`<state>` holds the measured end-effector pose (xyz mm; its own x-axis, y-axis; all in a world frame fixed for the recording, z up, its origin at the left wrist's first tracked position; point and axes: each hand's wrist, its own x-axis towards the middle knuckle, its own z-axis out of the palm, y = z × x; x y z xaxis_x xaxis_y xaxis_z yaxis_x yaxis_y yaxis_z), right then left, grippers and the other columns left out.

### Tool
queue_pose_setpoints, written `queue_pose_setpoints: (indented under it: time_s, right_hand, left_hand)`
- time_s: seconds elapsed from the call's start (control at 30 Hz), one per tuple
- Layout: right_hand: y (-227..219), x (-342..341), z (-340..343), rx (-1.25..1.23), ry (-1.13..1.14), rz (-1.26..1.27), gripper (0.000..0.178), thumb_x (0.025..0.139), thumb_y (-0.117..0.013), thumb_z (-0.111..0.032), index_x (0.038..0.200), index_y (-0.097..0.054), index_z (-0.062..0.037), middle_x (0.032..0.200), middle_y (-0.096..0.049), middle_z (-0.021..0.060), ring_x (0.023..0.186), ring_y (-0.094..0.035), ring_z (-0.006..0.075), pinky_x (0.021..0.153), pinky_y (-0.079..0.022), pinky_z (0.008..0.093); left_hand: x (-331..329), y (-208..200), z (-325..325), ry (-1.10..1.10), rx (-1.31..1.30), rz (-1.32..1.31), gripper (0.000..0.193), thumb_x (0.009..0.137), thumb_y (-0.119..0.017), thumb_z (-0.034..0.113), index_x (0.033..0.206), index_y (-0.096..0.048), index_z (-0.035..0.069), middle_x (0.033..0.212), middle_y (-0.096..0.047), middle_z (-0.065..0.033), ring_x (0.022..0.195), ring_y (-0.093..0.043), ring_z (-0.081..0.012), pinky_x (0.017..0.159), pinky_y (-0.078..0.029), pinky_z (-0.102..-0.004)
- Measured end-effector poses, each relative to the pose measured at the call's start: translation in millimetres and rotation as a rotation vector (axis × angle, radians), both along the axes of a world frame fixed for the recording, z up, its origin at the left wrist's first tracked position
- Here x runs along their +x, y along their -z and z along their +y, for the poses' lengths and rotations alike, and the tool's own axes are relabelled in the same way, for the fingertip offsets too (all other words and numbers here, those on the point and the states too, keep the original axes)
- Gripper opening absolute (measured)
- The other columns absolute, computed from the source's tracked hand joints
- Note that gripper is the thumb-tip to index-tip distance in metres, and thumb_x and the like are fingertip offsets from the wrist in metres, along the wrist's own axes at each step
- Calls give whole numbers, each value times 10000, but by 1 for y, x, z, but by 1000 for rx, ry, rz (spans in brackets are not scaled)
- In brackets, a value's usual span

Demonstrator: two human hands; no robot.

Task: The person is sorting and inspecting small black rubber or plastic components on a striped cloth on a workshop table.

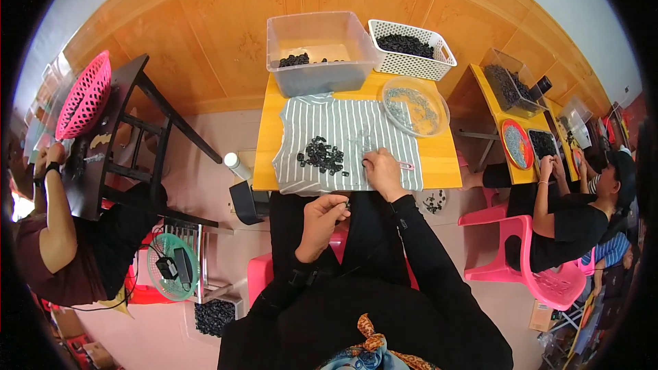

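Over my lap, just off the table's front edge, my left hand (321, 227) pinches a small black piece (347, 204) between thumb and fingertips. My right hand (385, 174) rests on the grey-and-white striped cloth (296, 123), fingers bent and drawn together at the cloth; whatever they grip is too small to make out. Beyond those fingertips lies a thin scatter of tiny grey parts (367, 141). To their left sits a loose pile of small shiny black pieces (322, 155). A slim pink-edged item (407, 166) lies beside my right hand.
At the table's back stand a clear plastic bin (319, 81) and a white perforated basket (411, 67), both with black pieces. A round clear tray (444, 113) of small grey parts is at right. A white bottle (237, 166) stands left. People work at both sides.
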<state>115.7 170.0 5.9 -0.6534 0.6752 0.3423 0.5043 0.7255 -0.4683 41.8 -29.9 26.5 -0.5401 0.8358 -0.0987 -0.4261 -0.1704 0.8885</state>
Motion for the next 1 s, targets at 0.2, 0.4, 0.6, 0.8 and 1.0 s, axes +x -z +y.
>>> queue_pose_setpoints:
  time_s: [0.2,0.4,0.6,0.8,1.0]
  right_hand:
    - [-4,11,-9,32,-145,61,54,715,-603,-16,763,-621,-34,785,-552,161,789,-576,364,658,-460,445]
    - [8,30,-5,-75,-97,223,78,719,-606,-4,785,-643,-20,792,-564,162,778,-578,360,670,-458,435]
    - [0,22,-21,11,67,38,96,758,-660,-135,800,-671,-50,797,-558,167,775,-580,360,683,-467,447]
    - [8,21,-27,106,-34,48,113,753,-655,-87,850,-639,-31,778,-541,128,767,-569,306,658,-465,415]
    - [-34,34,-54,-943,-244,518,58,853,-611,-33,895,-627,2,743,-592,-1,670,-524,71,619,-426,218]
  left_hand:
    - [0,-2,-7,-22,-13,4,149,861,-603,4,998,-646,-37,836,-665,-68,717,-645,-128,637,-488,-215]
    - [0,-4,-6,-24,-15,16,144,857,-606,-2,992,-648,-32,830,-666,-66,705,-643,-126,628,-486,-211]
    - [3,-8,-4,-3,0,10,134,853,-605,-10,976,-651,-38,815,-665,-73,697,-646,-133,620,-489,-215]
    - [6,-11,-8,24,28,23,159,851,-604,-8,1000,-653,-36,833,-666,-65,697,-633,-104,617,-482,-200]
    - [11,-22,-4,15,41,23,244,851,-598,-17,1092,-624,-39,811,-652,-50,685,-614,-92,605,-465,-194]
